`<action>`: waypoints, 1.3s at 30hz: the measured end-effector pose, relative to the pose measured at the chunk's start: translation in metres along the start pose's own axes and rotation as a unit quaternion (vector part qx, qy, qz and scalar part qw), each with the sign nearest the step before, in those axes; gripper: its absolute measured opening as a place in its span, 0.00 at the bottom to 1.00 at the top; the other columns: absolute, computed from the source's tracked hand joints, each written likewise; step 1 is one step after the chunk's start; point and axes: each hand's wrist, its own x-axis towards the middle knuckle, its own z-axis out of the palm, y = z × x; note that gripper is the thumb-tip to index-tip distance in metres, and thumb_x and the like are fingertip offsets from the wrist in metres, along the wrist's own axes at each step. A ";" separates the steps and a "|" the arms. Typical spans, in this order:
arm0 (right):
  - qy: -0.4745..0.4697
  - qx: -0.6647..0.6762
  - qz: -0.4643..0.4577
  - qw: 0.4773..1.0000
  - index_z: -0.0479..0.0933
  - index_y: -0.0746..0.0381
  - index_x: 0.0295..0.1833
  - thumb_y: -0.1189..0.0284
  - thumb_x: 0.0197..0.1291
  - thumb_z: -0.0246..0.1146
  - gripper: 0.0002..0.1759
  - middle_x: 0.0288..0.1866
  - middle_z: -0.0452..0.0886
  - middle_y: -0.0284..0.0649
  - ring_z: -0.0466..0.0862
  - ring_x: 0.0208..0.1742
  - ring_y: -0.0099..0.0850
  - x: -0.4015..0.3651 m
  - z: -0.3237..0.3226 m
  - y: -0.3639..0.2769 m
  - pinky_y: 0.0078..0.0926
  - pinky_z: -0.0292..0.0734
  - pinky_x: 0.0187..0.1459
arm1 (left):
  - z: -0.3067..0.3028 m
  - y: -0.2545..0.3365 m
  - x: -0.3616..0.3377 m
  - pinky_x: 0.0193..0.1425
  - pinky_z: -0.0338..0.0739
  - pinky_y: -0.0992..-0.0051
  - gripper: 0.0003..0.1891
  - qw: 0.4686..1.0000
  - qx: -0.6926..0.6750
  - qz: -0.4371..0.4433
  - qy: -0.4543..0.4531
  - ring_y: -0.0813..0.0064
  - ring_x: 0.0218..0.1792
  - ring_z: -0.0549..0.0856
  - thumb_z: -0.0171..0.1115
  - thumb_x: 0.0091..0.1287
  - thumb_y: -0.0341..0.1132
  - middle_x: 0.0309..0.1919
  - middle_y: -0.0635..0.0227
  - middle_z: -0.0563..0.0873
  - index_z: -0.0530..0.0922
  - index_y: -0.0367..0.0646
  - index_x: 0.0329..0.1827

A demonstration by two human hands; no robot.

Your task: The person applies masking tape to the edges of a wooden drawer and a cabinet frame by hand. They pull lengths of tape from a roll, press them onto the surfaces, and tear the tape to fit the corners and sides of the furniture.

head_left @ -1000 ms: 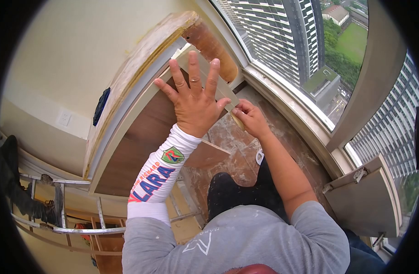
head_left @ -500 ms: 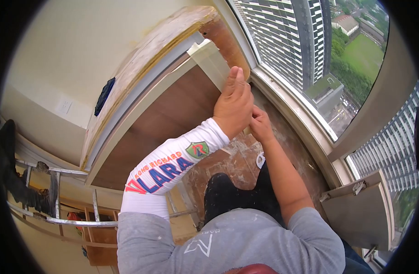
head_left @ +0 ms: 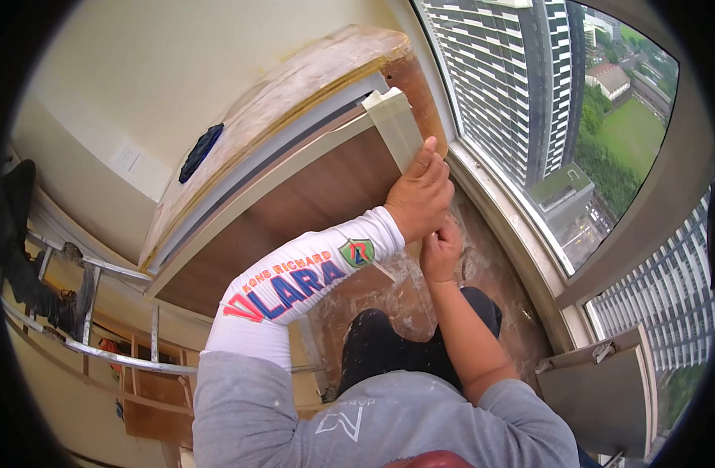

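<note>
A brown cabinet panel (head_left: 295,210) stands on edge in front of me, with pale tape along its long upper edge. A strip of masking tape (head_left: 395,129) runs down its far end and passes under my left hand (head_left: 420,195). That hand is wrapped round the panel's edge, thumb pointing up, its fingertips hidden. Just below it and nearer my body, my right hand (head_left: 442,248) is closed in a pinch by the panel's near corner. What it pinches is hidden behind the fingers.
A worn wooden countertop (head_left: 295,78) juts from the wall above the panel, with a dark blue cloth (head_left: 201,153) on it. A metal ladder (head_left: 123,355) lies at left. Large windows (head_left: 513,117) line the right side. A detached grey panel (head_left: 599,390) leans there.
The view has shifted, so the panel and countertop appear farther right. My right hand has moved down toward my body, away from the left. The white ring on the floor is out of sight.
</note>
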 end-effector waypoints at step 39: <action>-0.168 0.011 0.196 0.966 0.82 0.65 0.41 0.73 0.68 0.69 0.06 0.35 0.81 0.29 0.77 0.37 0.16 -0.044 -0.059 -0.028 0.17 0.72 0.40 | -0.130 -0.154 -0.030 0.36 0.78 0.71 0.19 0.810 -0.413 -0.405 -0.102 0.73 0.27 0.83 0.72 0.66 0.48 0.25 0.62 0.88 0.89 0.37 0.39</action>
